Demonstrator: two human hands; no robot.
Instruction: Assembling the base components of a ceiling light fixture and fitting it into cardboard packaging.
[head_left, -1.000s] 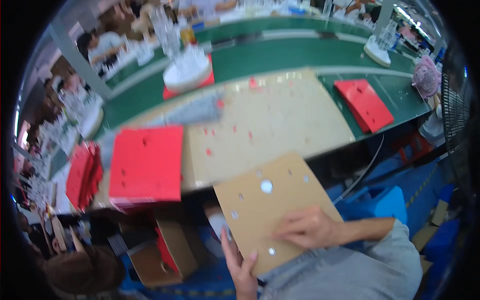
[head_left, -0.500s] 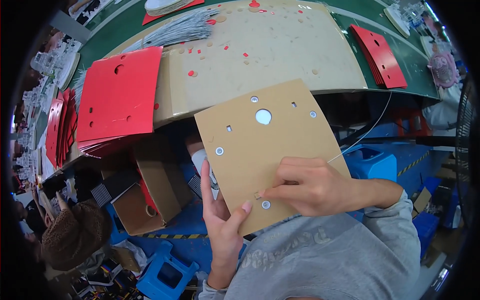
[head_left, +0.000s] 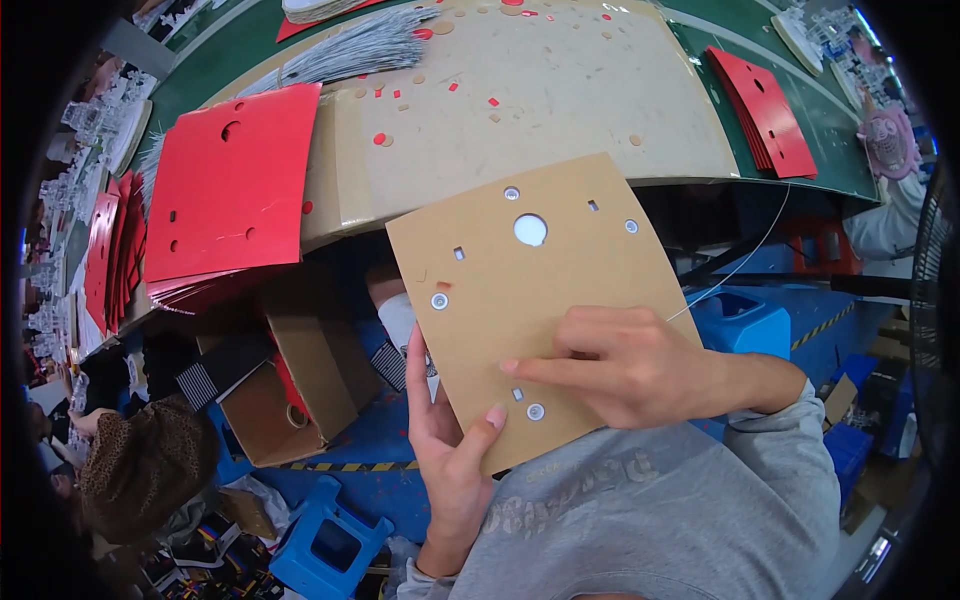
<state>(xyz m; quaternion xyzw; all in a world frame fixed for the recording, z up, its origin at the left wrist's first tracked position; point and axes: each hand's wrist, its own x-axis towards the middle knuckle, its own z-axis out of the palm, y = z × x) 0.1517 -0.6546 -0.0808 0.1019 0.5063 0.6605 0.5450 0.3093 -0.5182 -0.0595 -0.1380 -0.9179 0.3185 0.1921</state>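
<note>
A brown cardboard sheet (head_left: 480, 340) is tilted in front of me, with a large round hole, small rectangular slots and several round holes with pale ringed centres. My left hand (head_left: 452, 465) grips its lower left edge, thumb on the face and fingers behind. Over the lower right part lies my right hand (head_left: 640, 375), its index finger stretched out just above a small slot (head_left: 517, 394). Its other fingers are curled, and a thin pale wire (head_left: 745, 255) sticks out of them toward the upper right. A small reddish-brown chip (head_left: 443, 287) shows near the sheet's left edge.
Red punched sheets (head_left: 235, 190) are stacked at the table's left, more (head_left: 765, 115) at right. A bundle of grey wires (head_left: 360, 55) lies at the back. Red and brown scraps dot the cardboard-covered table (head_left: 560, 100). Below are an open carton (head_left: 320, 370) and blue stools (head_left: 335, 545).
My right index finger has moved up off the lower slot, which was partly filled and now shows open. The small chip now appears near the left edge. My left hand keeps its grip.
</note>
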